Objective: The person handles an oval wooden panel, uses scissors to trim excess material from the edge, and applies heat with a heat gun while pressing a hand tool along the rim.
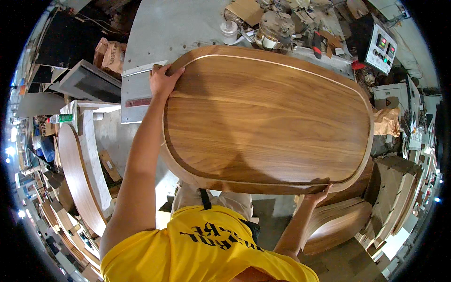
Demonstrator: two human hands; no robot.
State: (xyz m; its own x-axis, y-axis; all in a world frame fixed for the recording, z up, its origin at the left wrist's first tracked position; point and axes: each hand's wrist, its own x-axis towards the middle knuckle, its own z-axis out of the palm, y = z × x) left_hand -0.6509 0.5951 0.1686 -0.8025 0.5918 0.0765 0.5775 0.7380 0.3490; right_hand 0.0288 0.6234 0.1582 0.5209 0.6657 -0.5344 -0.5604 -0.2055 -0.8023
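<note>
A large wooden panel (268, 122) with rounded corners and brown grain spans the space in front of me. Around its face runs a dark groove, and a thin pale line follows the far edge. My left hand (164, 82) grips the far left corner, thumb on top and the other fingers over the outer side. At the near right edge, my right hand (319, 193) holds the rim, its fingers partly hidden by the panel. The panel's far part lies over a grey metal table (159, 33), while its near edge is close to my waist.
A cluttered pile with a round can (275, 30) and a white-lidded jar (229, 32) sits beyond the panel. A control box (380, 49) stands far right. Rounded wooden panels (338, 225) are stacked near right; another long curved panel (80, 174) stands at left.
</note>
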